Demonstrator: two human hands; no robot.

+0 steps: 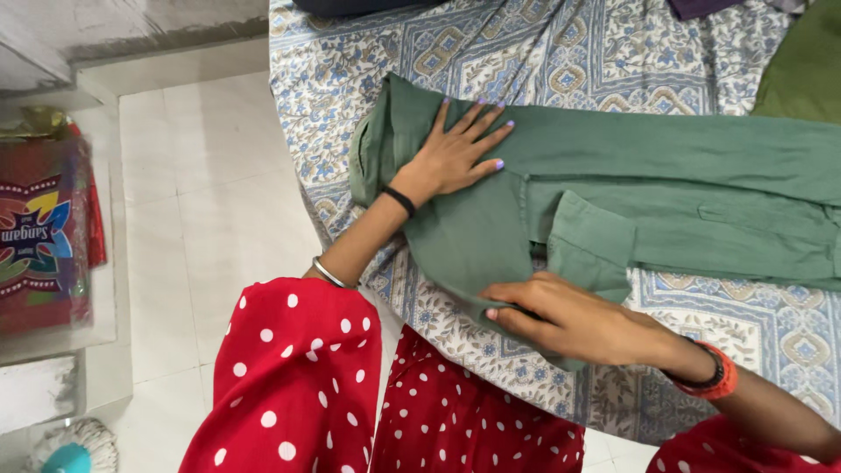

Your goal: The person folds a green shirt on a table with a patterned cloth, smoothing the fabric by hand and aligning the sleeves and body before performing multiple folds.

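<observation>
L hand [455,156] lies flat, fingers spread, no grip, on folded green cotton garment [666,175] w/ sleeve. R hand [561,320] at 6 o'clock pinches its edge, over blue patterned bedsheet [543,52].

left hand [455,158] flat on green garment [666,184], right hand [561,320] gripping its edge, patterned bedsheet [561,61]

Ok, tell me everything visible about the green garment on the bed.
The green garment looks like soft woven cotton, plain sage green, with seams and a cuffed flap. It lies partly folded across the patterned bedsheet, running out to the right. The left hand presses flat on its folded end; the right hand grips its lower edge.
</observation>
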